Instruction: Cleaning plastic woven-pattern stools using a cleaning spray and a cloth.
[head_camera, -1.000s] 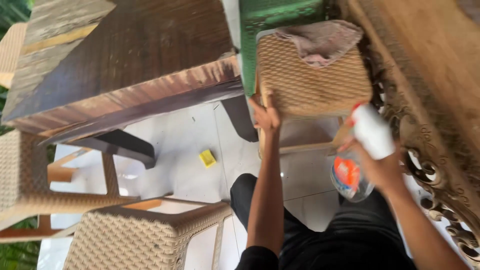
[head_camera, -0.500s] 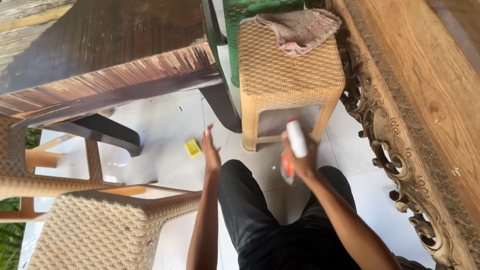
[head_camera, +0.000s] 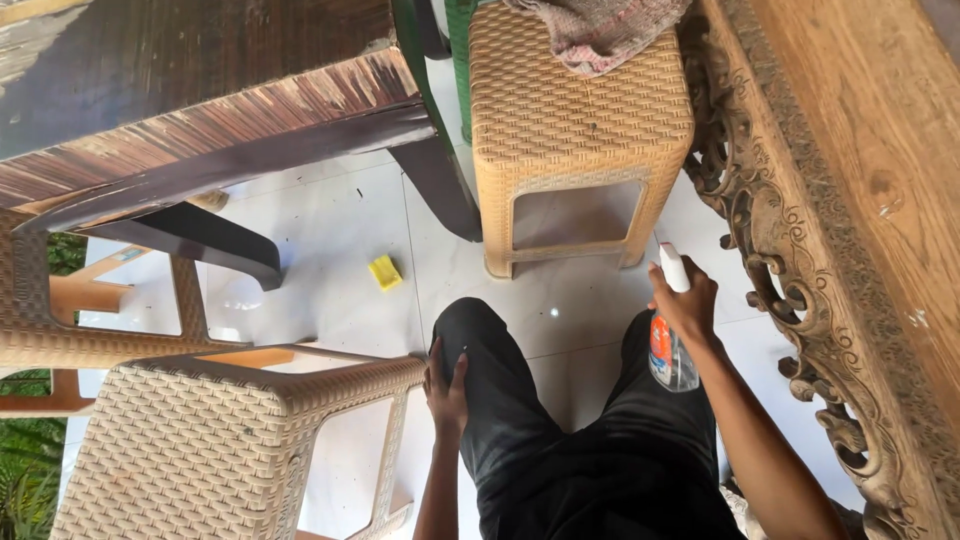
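Observation:
I am seated, my legs in black trousers (head_camera: 560, 440) over a white tiled floor. My right hand (head_camera: 686, 300) grips a spray bottle (head_camera: 668, 345) with a white nozzle and an orange label, held beside my right knee. My left hand (head_camera: 446, 392) rests flat on my left thigh, fingers spread, holding nothing. A tan woven plastic stool (head_camera: 575, 120) stands in front of my knees with a pinkish cloth (head_camera: 600, 30) lying on its seat.
A carved wooden furniture edge (head_camera: 800, 300) runs along the right. A dark wooden table (head_camera: 200, 110) fills the upper left. Another woven stool (head_camera: 210, 440) is at lower left. A small yellow sponge (head_camera: 385, 272) lies on the floor tiles (head_camera: 320, 250).
My left hand came off the stool's front edge, swung down and now rests on my thigh. My right hand lowered the spray bottle to knee level. The view shifted back from the stool.

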